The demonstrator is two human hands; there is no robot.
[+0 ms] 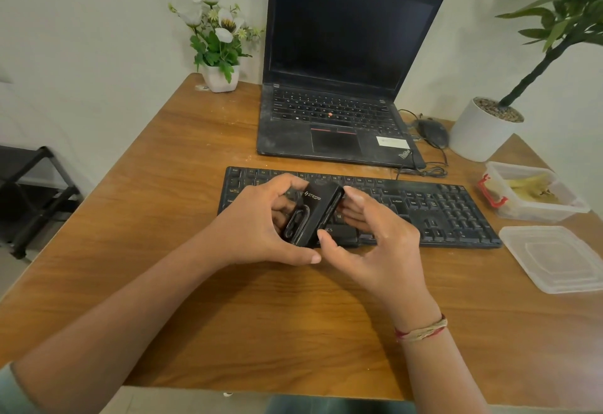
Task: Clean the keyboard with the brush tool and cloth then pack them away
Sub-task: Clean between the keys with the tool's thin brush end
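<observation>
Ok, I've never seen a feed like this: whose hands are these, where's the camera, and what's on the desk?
No robot here: one camera worn on a person's head looks down at their bare hands. The left hand and right hand both grip a black brush tool over a black keyboard. Behind it stands an open laptop with a mouse beside it. At the right of the wooden table sit an open plastic box holding something yellowish and a loose lid.
</observation>
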